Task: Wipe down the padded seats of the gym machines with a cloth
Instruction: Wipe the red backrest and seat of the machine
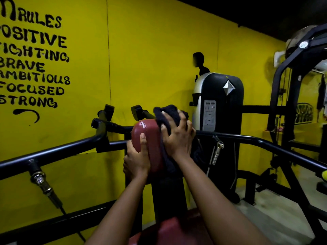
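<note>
A dark red padded chest pad [148, 133] stands upright on a black post in front of me. My left hand [137, 157] grips its left edge, thumb across the front and fingers behind. My right hand [177, 137] holds a dark cloth [169, 113] bunched against the pad's top right side, and part of the cloth hangs down below the hand. A dark red padded seat [169, 228] shows at the bottom, between my forearms.
Black machine arms [62, 149] with handles run out to the left and right at pad height. A black and silver weight stack cover [219, 101] stands behind the pad. A black rack [290, 89] fills the right side. The yellow wall [141, 59] is close behind.
</note>
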Motion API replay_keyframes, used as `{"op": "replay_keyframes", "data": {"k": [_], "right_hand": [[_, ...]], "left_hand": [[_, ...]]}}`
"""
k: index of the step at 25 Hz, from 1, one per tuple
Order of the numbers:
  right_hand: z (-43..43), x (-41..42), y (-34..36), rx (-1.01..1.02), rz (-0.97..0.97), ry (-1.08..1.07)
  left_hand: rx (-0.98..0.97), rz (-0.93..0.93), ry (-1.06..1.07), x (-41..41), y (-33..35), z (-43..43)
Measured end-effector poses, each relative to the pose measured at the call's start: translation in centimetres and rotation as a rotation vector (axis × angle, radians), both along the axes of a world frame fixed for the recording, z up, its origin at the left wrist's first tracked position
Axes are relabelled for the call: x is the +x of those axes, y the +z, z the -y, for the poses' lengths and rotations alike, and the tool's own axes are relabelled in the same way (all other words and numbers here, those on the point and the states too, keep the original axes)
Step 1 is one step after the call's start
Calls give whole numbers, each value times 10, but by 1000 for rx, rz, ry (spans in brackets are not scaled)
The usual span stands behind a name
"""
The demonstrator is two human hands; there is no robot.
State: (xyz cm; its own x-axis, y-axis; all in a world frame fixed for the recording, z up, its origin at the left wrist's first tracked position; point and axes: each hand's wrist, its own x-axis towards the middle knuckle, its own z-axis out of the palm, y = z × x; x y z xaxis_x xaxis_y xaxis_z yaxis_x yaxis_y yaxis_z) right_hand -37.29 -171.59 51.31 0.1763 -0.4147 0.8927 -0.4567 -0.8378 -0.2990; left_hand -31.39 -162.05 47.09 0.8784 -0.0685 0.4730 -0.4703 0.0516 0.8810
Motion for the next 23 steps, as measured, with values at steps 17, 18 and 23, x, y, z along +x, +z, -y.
{"op": "replay_keyframes", "data": {"k": [17,18,23], "right_hand": [[-69,-67,-85,203,-321,124],[-70,-79,-87,212,-328,155],[-77,-128,-118,326,-442,381]], "left_hand": [[43,-194,-317,-11,-34,-46],[60,-204,-319,-15,-43,-54],[37,-297,-342,-71,-78,-91]]}}
